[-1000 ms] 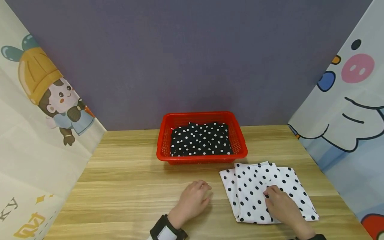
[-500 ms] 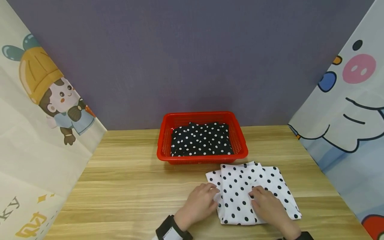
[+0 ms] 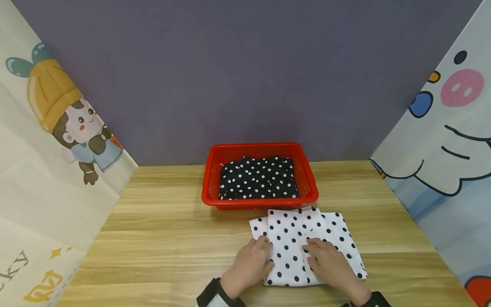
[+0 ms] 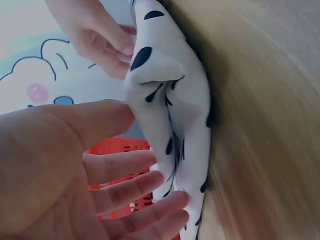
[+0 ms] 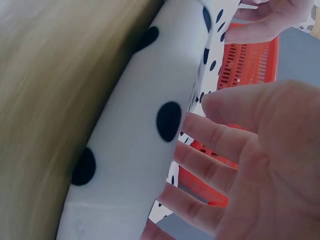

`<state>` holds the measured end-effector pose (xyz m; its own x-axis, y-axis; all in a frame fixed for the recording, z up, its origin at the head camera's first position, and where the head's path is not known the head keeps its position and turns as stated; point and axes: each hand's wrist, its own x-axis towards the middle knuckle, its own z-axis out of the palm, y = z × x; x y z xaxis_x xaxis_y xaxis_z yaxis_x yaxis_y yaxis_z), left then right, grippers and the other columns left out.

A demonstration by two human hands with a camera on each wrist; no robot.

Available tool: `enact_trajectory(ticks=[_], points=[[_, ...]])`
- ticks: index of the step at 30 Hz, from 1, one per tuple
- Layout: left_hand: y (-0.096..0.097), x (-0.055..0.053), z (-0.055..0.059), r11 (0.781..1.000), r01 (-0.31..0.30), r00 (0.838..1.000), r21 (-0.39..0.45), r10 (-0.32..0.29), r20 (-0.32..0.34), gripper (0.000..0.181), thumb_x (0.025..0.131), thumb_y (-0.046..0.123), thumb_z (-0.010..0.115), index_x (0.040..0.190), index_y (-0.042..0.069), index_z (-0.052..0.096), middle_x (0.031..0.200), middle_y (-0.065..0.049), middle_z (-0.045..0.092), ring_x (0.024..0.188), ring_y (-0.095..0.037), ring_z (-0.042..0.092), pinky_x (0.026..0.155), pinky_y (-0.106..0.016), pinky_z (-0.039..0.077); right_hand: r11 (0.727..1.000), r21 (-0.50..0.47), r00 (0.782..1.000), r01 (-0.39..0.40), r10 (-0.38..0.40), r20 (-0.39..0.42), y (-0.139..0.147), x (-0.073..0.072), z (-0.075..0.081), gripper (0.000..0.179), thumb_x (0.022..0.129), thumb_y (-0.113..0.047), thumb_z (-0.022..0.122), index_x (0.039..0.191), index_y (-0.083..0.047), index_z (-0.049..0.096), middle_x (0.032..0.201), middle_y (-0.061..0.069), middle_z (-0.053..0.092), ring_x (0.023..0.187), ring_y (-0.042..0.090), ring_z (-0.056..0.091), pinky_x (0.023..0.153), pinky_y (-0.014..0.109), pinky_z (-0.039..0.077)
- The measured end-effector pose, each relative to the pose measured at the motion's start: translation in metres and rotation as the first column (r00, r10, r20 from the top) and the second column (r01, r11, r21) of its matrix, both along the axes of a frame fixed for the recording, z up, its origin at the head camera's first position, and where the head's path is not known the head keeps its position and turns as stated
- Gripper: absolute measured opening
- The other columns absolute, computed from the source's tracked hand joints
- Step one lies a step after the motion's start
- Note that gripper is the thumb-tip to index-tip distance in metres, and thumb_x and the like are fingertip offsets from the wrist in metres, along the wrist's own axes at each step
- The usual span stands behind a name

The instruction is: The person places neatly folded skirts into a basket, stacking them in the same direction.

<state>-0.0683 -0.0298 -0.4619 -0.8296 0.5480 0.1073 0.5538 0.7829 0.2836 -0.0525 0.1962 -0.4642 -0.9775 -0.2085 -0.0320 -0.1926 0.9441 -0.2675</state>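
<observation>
A folded white cloth with black polka dots (image 3: 285, 249) lies on the table in the head view, just in front of the red basket. My left hand (image 3: 250, 265) is at the cloth's left edge, fingertips against it. In the left wrist view its fingers (image 4: 125, 167) reach along the cloth's folded layers (image 4: 172, 107). On top of the cloth rests my right hand (image 3: 330, 265), fingers pressing down on it. The right wrist view shows that hand's fingers (image 5: 207, 167) extended over the fold (image 5: 127, 115), not curled round it.
The red plastic basket (image 3: 260, 204) stands at the back of the wooden table (image 3: 161, 238), holding folded black cloth with white dots (image 3: 257, 179). A grey panel (image 3: 245, 76) rises behind. Printed cartoon sheets flank the left (image 3: 42, 170) and right (image 3: 422, 153).
The white dotted cloth has slid left across the table under my right hand. My left hand, apart from it at first, now meets its left edge.
</observation>
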Motion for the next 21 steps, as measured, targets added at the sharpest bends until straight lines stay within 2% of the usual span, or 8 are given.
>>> enact_trajectory(ticks=[14,21], points=[[-0.025,0.006,0.006,0.99,-0.121,0.987,-0.069,0.127,0.094,0.04,0.077,0.024,0.072,0.111,0.005,0.063,0.116,-0.007,0.056,0.09,-0.021,0.056,0.063,-0.027,0.049,0.996,-0.045,0.997,-0.077,0.078,0.012,-0.028,0.0,0.0,0.03,0.081,-0.021,0.066,0.111,-0.014,0.066,0.118,0.005,0.058,0.103,0.028,0.054,0.079,0.05,0.047],[-0.043,0.01,0.004,0.987,-0.154,0.986,-0.05,0.157,0.059,0.038,0.075,0.02,0.071,0.11,0.004,0.064,0.114,-0.008,0.057,0.089,-0.022,0.056,0.063,-0.028,0.049,0.99,-0.06,0.991,-0.13,0.131,0.007,-0.041,0.0,0.0,0.033,0.082,-0.022,0.065,0.114,-0.014,0.065,0.122,0.004,0.057,0.104,0.026,0.052,0.078,0.05,0.047]])
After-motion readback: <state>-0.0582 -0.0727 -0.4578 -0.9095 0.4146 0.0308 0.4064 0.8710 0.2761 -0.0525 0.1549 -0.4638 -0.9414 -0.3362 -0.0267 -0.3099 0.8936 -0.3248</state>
